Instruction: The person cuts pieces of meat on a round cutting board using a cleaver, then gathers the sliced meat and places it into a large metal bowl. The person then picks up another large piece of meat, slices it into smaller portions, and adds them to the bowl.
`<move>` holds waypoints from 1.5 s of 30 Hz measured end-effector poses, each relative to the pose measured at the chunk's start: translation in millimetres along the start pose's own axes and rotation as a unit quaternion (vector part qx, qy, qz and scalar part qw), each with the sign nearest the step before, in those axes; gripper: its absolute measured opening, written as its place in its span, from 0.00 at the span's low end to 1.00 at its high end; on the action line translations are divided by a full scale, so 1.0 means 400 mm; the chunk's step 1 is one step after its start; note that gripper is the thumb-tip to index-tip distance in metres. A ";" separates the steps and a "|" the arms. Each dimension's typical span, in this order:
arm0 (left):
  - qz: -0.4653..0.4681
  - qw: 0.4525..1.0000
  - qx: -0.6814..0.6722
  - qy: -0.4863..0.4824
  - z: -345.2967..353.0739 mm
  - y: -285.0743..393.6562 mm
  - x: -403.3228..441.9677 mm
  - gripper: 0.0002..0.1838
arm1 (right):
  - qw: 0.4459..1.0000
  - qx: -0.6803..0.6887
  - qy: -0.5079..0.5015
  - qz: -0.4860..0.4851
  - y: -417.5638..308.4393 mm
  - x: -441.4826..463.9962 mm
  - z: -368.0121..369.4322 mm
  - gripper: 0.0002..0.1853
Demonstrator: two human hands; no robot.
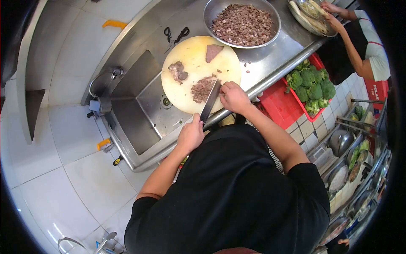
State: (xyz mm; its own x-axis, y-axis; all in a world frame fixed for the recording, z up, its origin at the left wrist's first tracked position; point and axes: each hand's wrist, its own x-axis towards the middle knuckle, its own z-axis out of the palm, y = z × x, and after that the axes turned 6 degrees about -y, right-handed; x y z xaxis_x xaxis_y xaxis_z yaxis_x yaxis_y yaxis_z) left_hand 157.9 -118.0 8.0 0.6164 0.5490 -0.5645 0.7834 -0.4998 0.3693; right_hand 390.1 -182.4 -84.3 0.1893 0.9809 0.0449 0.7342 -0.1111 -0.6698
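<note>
I lose the handle of the knife (211, 100) inside the clenched left hand (191, 134) beside the board's (182, 53) near edge; what the curled right hand (234, 98) holds, I can't tell.

We are in a kitchen, shown by a sink (136, 112), a chopping board (196, 67) at the worktop's (263, 56) front edge, and broccoli (309, 82).

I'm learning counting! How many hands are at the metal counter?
4: the left hand gripping the knife, the right hand close beside it, and a co-worker's upper hand and lower hand at the top right. Others may be hidden.
</note>
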 end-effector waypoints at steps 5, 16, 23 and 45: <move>0.003 0.999 -0.032 0.013 0.042 0.034 0.078 0.13 | 0.999 -0.009 0.016 -0.035 0.020 -0.003 0.018 0.06; -0.038 0.999 -0.003 -0.014 0.025 0.058 0.003 0.13 | 0.997 -0.041 0.021 -0.055 0.045 -0.002 -0.006 0.04; 0.005 0.999 -0.019 0.029 0.002 0.076 0.061 0.12 | 0.997 -0.037 0.001 -0.063 0.068 0.000 -0.016 0.05; -0.002 0.996 -0.085 0.023 0.041 0.046 0.067 0.13 | 0.987 0.041 0.147 0.053 0.100 0.028 -0.060 0.08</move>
State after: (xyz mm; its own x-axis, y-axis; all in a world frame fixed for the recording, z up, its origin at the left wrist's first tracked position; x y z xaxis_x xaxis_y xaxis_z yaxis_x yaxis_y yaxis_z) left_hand 187.4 -123.6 -12.5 0.6124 0.5835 -0.5334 0.7862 -0.3787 0.4883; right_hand 437.4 -179.8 -92.6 0.4532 0.8738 0.1761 0.6462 -0.1860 -0.7402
